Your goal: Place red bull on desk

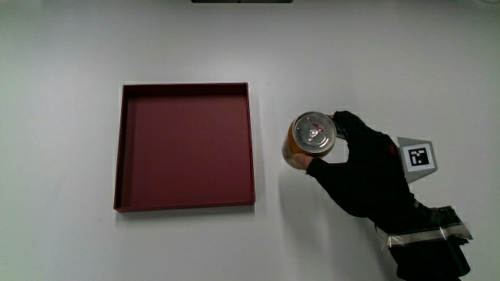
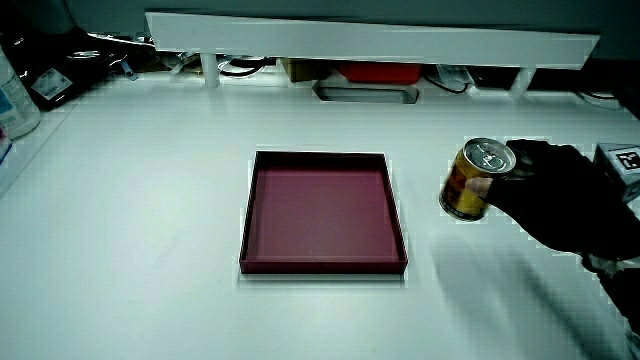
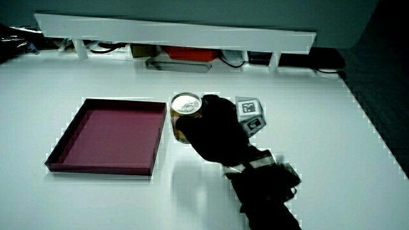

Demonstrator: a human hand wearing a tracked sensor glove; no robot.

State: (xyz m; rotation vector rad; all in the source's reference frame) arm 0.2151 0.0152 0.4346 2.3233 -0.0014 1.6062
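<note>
A lab bench: white table [image 2: 150, 200], low partition [image 2: 370, 40], cables, tracking-marker cube [image 1: 416, 156]

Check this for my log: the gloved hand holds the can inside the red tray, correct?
Not quite. The hand does hold the can, but beside the red tray, over bare table, not inside it. The main view shows the gap between them.

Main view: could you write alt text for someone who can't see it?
A black-gloved hand grips an upright can beside an empty dark-red tray on a white table. A patterned cube sits on the glove's back.
</note>
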